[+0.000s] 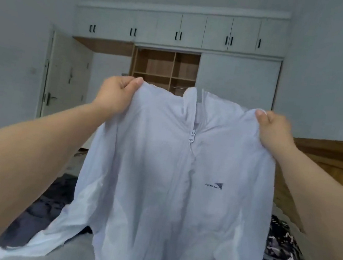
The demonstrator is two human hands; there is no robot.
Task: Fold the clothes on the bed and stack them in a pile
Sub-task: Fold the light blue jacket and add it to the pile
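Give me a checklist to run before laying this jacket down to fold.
1. Left hand grips a shoulder of the jacket: ok.
2. Right hand grips the other shoulder: ok.
3. Jacket hangs spread, front with logo toward the camera: ok.
4. Zipper closed: ok at the chest; lower down cannot tell.
5. Sleeves hanging straight: not ok; the sleeve on the left-hand side trails across the bed.
6. Landing spot free: cannot tell; the jacket hides the bed in front, and a patterned garment lies near the right arm.
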